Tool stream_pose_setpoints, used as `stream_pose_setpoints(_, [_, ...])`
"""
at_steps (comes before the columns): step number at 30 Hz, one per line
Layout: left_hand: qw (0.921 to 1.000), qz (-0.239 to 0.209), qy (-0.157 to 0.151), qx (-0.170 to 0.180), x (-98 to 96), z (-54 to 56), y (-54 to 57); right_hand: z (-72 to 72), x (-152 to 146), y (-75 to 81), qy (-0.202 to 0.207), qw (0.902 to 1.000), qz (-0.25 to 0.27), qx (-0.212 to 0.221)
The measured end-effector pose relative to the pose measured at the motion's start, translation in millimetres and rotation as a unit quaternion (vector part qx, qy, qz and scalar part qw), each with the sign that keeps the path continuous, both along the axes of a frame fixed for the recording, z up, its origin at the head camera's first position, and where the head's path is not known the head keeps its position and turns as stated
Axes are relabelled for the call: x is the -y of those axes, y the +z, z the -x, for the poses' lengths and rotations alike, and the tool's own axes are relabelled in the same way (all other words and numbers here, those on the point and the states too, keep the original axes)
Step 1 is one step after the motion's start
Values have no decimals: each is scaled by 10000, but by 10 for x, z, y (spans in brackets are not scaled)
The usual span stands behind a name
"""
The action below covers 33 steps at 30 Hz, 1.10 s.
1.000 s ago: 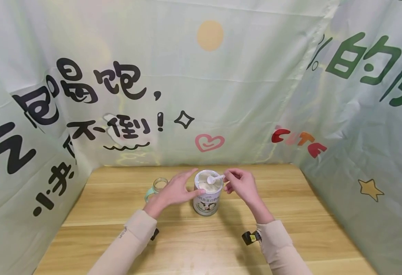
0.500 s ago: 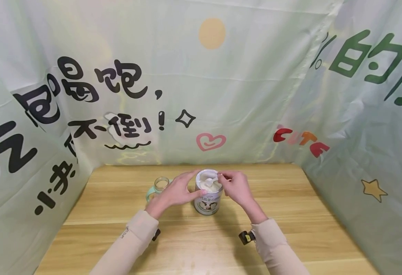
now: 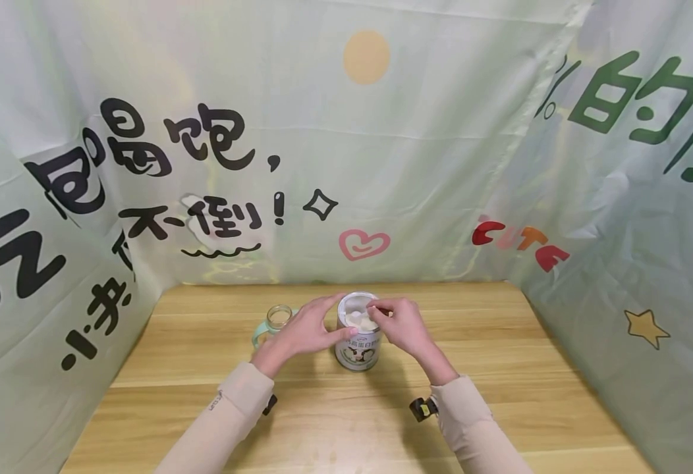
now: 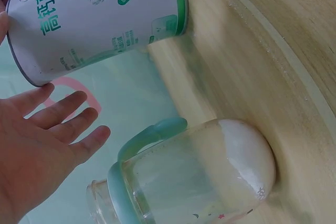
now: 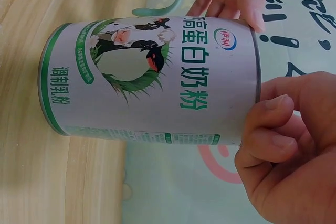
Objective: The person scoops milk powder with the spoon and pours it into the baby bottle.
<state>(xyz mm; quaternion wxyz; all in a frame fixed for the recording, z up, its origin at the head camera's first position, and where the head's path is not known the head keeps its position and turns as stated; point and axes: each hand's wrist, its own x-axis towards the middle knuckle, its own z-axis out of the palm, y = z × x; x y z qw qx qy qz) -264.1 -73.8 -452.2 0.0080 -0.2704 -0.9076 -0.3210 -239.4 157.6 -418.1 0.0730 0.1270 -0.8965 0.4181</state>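
Head view, left grip (image 3: pixel 305 331): fingers straight and apart, thumb touching the near rim of the can (image 3: pixel 358 354).
Head view, right grip (image 3: pixel 404 324): fingertips together, pinching the scoop (image 3: pixel 356 315) in the can's mouth.
Left wrist view, bottle (image 4: pixel 184 174): on the table (image 4: pixel 252 72) beside the left grip, on the side away from the can.
Right wrist view, can: upright between left grip and right grip, whose curled fingers hide the scoop.

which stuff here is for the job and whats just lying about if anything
For the job:
milk powder can, left hand at its rim
white scoop, pinched in right hand
handled bottle, probably; something white inside

Just there:
printed cloth backdrop
wooden table, merely a surface
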Motion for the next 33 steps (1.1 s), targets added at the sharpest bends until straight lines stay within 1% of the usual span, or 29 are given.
stream_pose_setpoints(5, [10000, -44, 0, 24, 0, -2, 6, 8, -13, 10, 88, 9999, -38, 92])
stream_pose_setpoints(12, [10000, 2, -24, 4, -9, 3, 10, 15, -57, 27, 275, 9990, 31, 357])
stream_pose_setpoints(19, [10000, 73, -23, 35, -13, -5, 29, 19, -90, 48, 449, 9982, -55, 387])
stream_pose_setpoints(26, [10000, 74, 22, 55, -7, -23, 36, -1, -120, 70, 396, 9949, 307, 874])
stream_pose_setpoints(33, [9999, 93, 72, 34, -2, -28, 23, -10, -127, 76, 321, 9909, 670, 1125])
